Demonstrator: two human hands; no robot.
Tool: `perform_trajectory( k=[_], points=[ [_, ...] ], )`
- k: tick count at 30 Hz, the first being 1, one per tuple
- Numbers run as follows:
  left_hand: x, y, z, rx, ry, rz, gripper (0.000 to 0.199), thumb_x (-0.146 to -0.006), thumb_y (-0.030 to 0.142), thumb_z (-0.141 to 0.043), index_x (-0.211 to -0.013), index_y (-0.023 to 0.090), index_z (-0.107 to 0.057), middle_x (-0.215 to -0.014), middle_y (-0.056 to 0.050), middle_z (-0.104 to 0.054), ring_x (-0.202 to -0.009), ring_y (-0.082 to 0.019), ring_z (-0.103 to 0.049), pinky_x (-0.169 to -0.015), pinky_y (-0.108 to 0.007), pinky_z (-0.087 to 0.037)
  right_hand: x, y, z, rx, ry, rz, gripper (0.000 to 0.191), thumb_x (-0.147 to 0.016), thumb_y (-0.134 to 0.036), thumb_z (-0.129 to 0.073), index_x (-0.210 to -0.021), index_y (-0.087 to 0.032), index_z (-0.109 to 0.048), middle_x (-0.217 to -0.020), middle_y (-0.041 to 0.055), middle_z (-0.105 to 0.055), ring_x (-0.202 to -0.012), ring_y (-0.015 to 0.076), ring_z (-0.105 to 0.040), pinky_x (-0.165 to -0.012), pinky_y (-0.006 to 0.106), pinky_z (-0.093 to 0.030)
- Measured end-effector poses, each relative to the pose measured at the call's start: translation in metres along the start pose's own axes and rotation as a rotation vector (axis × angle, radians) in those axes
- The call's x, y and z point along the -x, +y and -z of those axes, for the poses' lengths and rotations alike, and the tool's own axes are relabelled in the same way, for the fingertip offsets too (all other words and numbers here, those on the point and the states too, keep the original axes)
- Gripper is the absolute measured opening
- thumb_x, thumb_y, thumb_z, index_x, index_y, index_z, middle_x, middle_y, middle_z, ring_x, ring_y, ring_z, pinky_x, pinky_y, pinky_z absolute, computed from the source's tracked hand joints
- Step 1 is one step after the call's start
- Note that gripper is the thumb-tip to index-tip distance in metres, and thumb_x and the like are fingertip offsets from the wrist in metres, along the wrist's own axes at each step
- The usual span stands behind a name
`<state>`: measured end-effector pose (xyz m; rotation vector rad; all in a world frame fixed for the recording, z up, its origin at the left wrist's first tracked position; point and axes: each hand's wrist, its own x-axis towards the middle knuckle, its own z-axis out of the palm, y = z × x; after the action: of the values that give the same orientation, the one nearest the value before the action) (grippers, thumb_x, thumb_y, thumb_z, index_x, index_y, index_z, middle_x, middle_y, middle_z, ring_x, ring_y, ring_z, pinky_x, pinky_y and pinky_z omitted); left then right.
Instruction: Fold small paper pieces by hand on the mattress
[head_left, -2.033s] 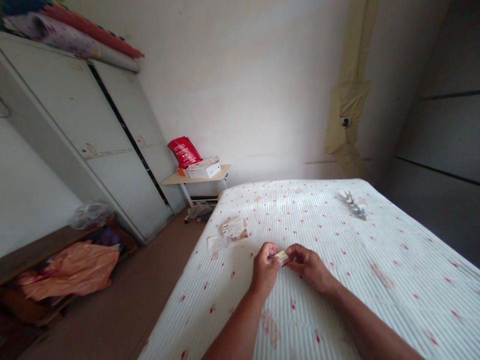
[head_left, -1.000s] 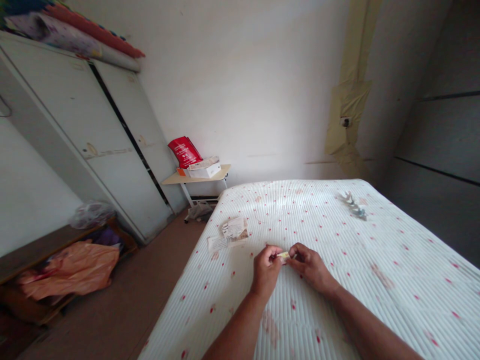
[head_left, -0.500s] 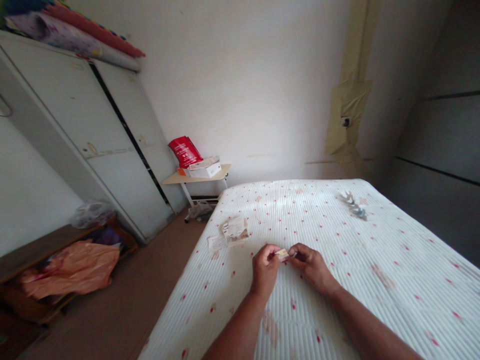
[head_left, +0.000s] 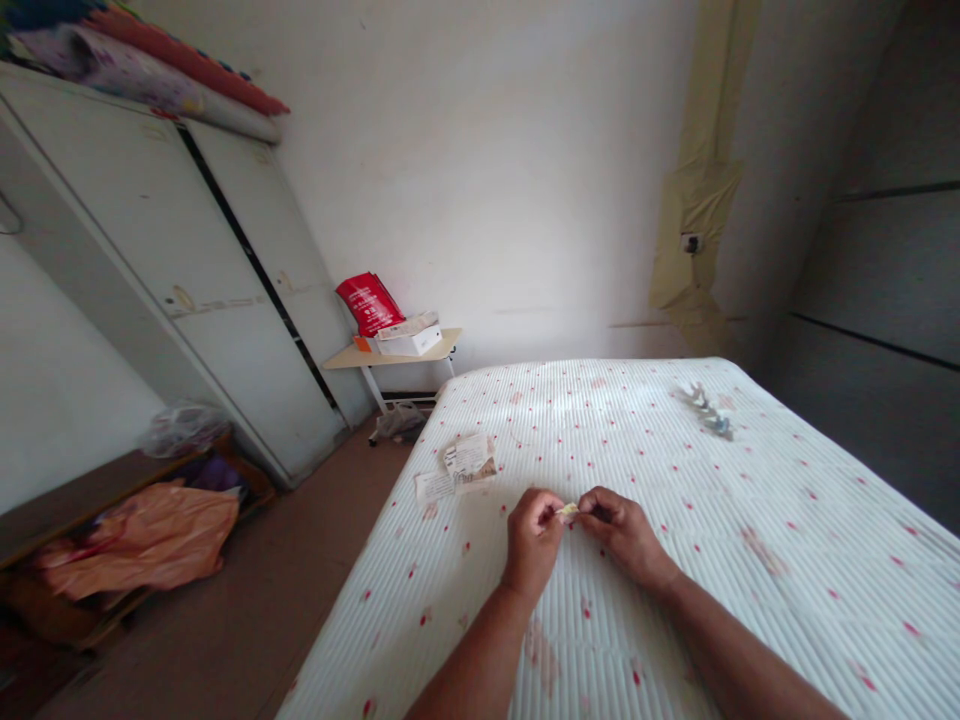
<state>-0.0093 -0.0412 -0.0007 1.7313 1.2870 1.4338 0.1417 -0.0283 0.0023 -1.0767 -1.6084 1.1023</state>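
Note:
Over the near middle of the bed [head_left: 637, 440], a small pale piece of paper with yellowish marks [head_left: 568, 510] is pinched between my two hands. My left hand [head_left: 534, 535] is closed on its left end, thumb against fingers. At the right end, the thumb and fingertips of my right hand [head_left: 619, 530] close on the same piece. It looks narrow and folded; much of it is hidden by the fingertips. Beyond my left hand lie printed paper scraps [head_left: 469, 460] on the bed cover.
Several small folded grey-white pieces [head_left: 705, 410] lie in a row at the bed's far right. A small table [head_left: 349, 356] beyond the bed's left corner bears a red bag [head_left: 369, 303] and a white box [head_left: 411, 341]. Grey cabinets [head_left: 247, 330] stand at left.
My left hand has shifted slightly right, nearer to my right hand. Less of the paper piece shows between them, and it looks narrower. My right hand has hardly moved.

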Motion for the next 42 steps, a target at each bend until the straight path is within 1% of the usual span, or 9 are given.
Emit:
perform_trajectory(
  k=[5,11,15,18,21,29,32,37,42],
  points=[
    [0.000,0.005,0.001,0.011,0.005,-0.012,0.003,-0.070,0.016,-0.055,-0.067,0.018,-0.054,-0.074,-0.001,-0.056,-0.071,-0.012,-0.052,-0.065,-0.020,-0.042,0.000,0.000,0.002,0.034,0.006,0.020,0.020,-0.075,-0.037,-0.054,-0.066,-0.019,-0.050,-0.058,-0.0038,-0.043,-0.048,0.0085,-0.038,-0.044,0.020,-0.032],
    [0.000,0.006,0.000,0.044,0.002,0.013,0.004,-0.066,0.015,-0.057,-0.066,0.017,-0.054,-0.074,-0.001,-0.057,-0.070,-0.012,-0.053,-0.065,-0.020,-0.042,0.000,0.001,0.001,-0.043,0.012,0.011,0.023,-0.074,-0.040,-0.057,-0.066,-0.019,-0.049,-0.059,-0.0040,-0.044,-0.051,0.0089,-0.038,-0.047,0.021,-0.032],
    [-0.001,0.002,-0.001,0.111,-0.030,0.103,0.004,-0.067,0.019,-0.056,-0.066,0.016,-0.055,-0.064,0.002,-0.054,-0.061,-0.010,-0.050,-0.060,-0.020,-0.040,0.000,-0.004,0.000,-0.117,-0.011,-0.039,0.026,-0.073,-0.042,-0.058,-0.065,-0.019,-0.049,-0.054,-0.0052,-0.043,-0.049,0.0085,-0.038,-0.046,0.021,-0.031],
    [-0.002,0.001,-0.001,0.184,-0.024,0.199,0.005,-0.067,0.020,-0.054,-0.066,0.015,-0.055,-0.060,0.003,-0.054,-0.058,-0.010,-0.049,-0.057,-0.020,-0.040,0.001,-0.007,0.002,-0.091,-0.075,-0.085,0.028,-0.074,-0.045,-0.057,-0.067,-0.018,-0.051,-0.054,-0.0043,-0.047,-0.047,0.0087,-0.040,-0.046,0.021,-0.032],
    [-0.003,0.000,-0.002,0.221,-0.011,0.244,0.005,-0.066,0.018,-0.051,-0.066,0.015,-0.055,-0.060,0.003,-0.053,-0.058,-0.010,-0.050,-0.056,-0.020,-0.040,0.002,-0.006,0.005,-0.064,-0.130,-0.077,0.027,-0.078,-0.043,-0.053,-0.071,-0.018,-0.054,-0.055,-0.0033,-0.050,-0.048,0.0093,-0.042,-0.047,0.022,-0.034],
    [-0.004,-0.006,-0.004,0.251,-0.055,0.350,0.009,-0.065,0.022,-0.054,-0.068,0.014,-0.056,-0.060,0.002,-0.056,-0.054,-0.009,-0.051,-0.050,-0.019,-0.040,0.003,0.005,0.006,0.003,-0.117,-0.002,0.008,-0.077,-0.026,-0.052,-0.073,-0.018,-0.053,-0.057,-0.0054,-0.044,-0.048,0.0079,-0.038,-0.046,0.020,-0.030],
    [-0.004,-0.007,-0.005,0.240,-0.044,0.383,0.010,-0.063,0.023,-0.056,-0.066,0.014,-0.057,-0.058,0.002,-0.055,-0.053,-0.009,-0.050,-0.050,-0.018,-0.040,0.002,0.004,0.007,0.085,-0.090,0.102,0.002,-0.076,-0.021,-0.054,-0.076,-0.019,-0.053,-0.064,-0.0040,-0.048,-0.054,0.0087,-0.043,-0.050,0.020,-0.034],
    [-0.006,-0.006,-0.004,0.213,-0.088,0.374,0.010,-0.063,0.024,-0.056,-0.062,0.015,-0.053,-0.052,0.005,-0.049,-0.047,-0.007,-0.045,-0.046,-0.017,-0.036,0.002,-0.002,0.010,0.219,-0.131,0.299,0.009,-0.077,-0.014,-0.054,-0.079,-0.019,-0.061,-0.080,0.0017,-0.054,-0.070,0.0116,-0.052,-0.062,0.022,-0.040],
    [-0.006,-0.010,-0.003,0.061,-0.172,0.347,0.007,-0.065,0.021,-0.053,-0.064,0.014,-0.055,-0.050,0.006,-0.047,-0.046,-0.006,-0.041,-0.045,-0.017,-0.030,0.002,-0.001,0.013,0.338,-0.195,0.314,0.013,-0.081,-0.019,-0.053,-0.082,-0.021,-0.066,-0.080,0.0018,-0.052,-0.071,0.0111,-0.054,-0.064,0.021,-0.042]
  ],
)
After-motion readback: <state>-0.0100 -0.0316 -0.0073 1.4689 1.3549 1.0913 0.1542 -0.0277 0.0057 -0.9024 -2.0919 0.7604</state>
